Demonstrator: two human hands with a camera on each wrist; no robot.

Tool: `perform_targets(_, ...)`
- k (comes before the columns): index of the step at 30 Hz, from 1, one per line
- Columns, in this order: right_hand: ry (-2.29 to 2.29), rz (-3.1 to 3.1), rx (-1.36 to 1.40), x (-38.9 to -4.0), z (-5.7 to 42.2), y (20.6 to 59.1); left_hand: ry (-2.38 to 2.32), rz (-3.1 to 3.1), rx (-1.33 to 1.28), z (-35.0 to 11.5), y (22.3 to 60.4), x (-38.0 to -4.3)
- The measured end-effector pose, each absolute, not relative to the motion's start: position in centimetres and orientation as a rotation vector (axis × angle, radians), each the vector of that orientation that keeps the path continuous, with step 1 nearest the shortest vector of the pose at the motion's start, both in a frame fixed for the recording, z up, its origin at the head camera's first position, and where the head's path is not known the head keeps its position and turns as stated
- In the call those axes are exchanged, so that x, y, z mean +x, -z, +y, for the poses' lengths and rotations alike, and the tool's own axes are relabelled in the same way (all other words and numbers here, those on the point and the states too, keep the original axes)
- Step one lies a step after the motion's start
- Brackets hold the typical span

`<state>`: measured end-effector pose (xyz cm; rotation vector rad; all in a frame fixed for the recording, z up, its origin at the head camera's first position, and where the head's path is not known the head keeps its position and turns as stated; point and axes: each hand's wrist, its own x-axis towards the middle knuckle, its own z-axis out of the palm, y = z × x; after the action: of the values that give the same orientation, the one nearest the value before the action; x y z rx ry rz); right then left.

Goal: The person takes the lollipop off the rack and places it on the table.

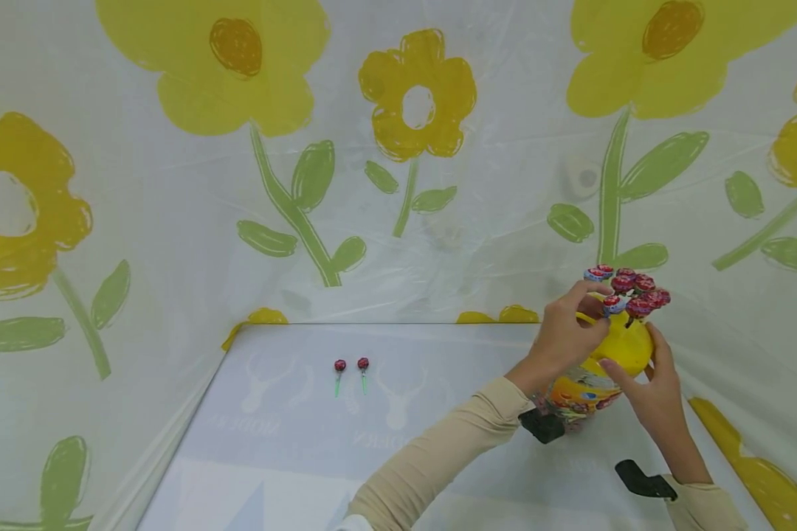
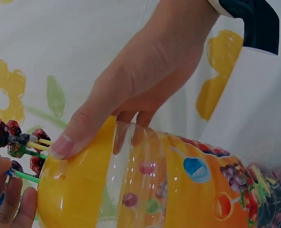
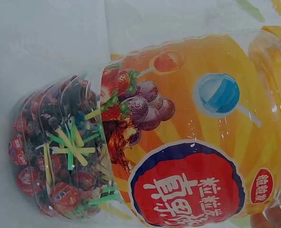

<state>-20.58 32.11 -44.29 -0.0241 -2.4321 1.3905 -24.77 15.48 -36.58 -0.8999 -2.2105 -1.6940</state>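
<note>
A clear plastic candy jar [image 1: 581, 394] with a yellow lid [image 1: 627, 350] stands tilted at the table's right side. Wrapped lollipops [image 1: 644, 284] stick up from the lid in a cluster. My left hand [image 1: 564, 335] is at the cluster, pinching a lollipop by its green stick [image 2: 26, 176] close to the lid. My right hand [image 1: 657, 394] grips the lid's near side, thumb on top and fingers round the far edge. Through the jar wall, many red-wrapped lollipops [image 3: 64, 194] with green and yellow sticks show at the bottom.
Two lollipops lie apart on the white table [image 1: 272, 442], a left one [image 1: 339, 366] and a right one [image 1: 363, 363]. A white curtain [image 1: 173, 184] with yellow flowers hangs behind and at both sides. Each wrist bears a black camera mount [image 1: 640, 481].
</note>
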Motion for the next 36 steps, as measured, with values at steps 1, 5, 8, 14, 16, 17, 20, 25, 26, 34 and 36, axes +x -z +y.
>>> perform_targets(1,-1.393,-2.431,-0.022,-20.6,32.1,44.3,1.701,-2.207,-0.897,15.5,36.6,-24.8)
perform_targets(5,-1.392,-2.432,-0.027,-20.6,32.1,44.4,1.715,-2.195,-0.909,15.5,36.4,-24.9)
perform_targets(8,-1.396,-2.434,-0.036,-20.5,32.1,44.5,1.721,-2.171,-0.928,15.4,36.2,-25.0)
perform_targets(14,-1.409,-2.435,-0.052,-20.4,32.1,44.4,1.752,-2.094,-0.931,14.6,35.7,-25.3)
perform_targets(16,-1.411,-2.432,-0.055,-20.4,32.0,44.3,1.771,-2.076,-0.911,14.2,35.7,-25.4)
perform_targets(17,-1.411,-2.431,-0.056,-20.4,32.0,44.3,1.784,-2.066,-0.897,13.9,35.8,-25.5)
perform_targets(20,-1.412,-2.429,-0.057,-20.4,31.8,44.1,1.805,-2.042,-0.839,13.0,35.9,-25.8)
perform_targets(25,-1.407,-2.436,-0.067,-20.4,31.7,44.1,1.825,-2.016,-0.786,10.9,35.0,-24.7)
perform_targets(26,-1.405,-2.439,-0.069,-20.4,31.7,44.1,1.828,-2.013,-0.78,10.5,34.9,-24.6)
perform_targets(34,-1.408,-2.441,-0.065,-20.4,31.7,44.2,1.841,-2.002,-0.72,9.0,38.2,-27.3)
perform_targets(36,-1.406,-2.44,-0.066,-20.4,31.7,44.3,1.855,-2.002,-0.7,8.5,38.5,-27.5)
